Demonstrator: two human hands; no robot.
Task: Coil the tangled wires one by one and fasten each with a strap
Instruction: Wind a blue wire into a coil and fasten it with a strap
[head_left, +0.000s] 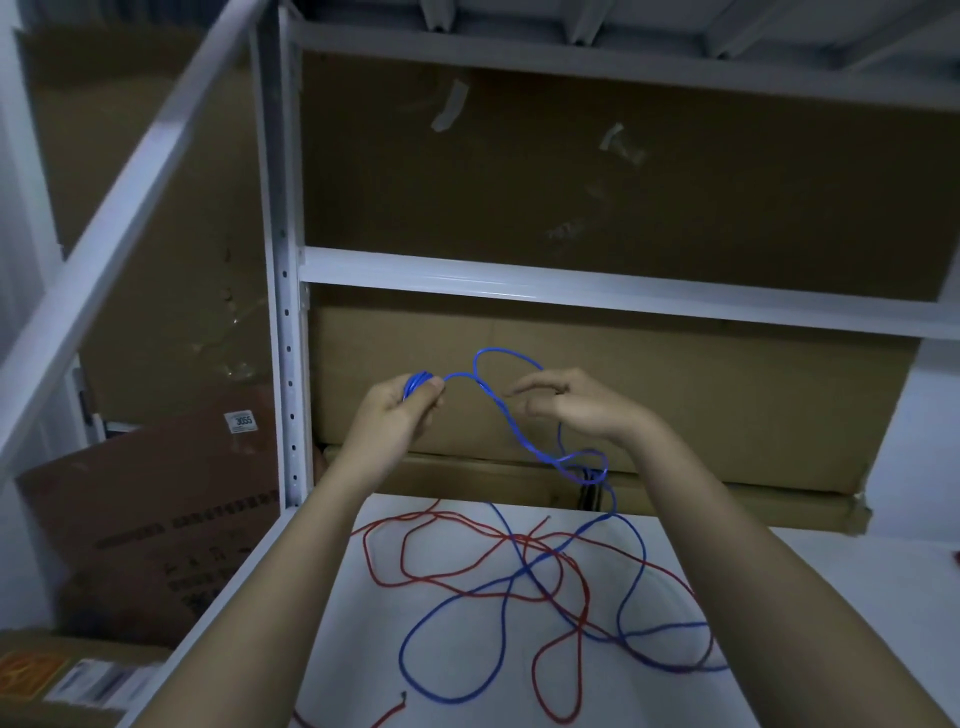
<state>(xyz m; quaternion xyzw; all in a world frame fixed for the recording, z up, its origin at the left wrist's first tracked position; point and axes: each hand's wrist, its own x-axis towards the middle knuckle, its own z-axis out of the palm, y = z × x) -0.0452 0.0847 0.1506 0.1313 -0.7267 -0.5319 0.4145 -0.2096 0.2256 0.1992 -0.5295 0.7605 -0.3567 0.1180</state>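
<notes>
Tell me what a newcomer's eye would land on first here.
First, the blue wire held up mid-frame: the left hand grips a small coil of it, while the right hand guides a loop. Next, below them, the red wire tangled with the rest of the blue on the white shelf. Brown cardboard boxes fill the rack behind.
</notes>
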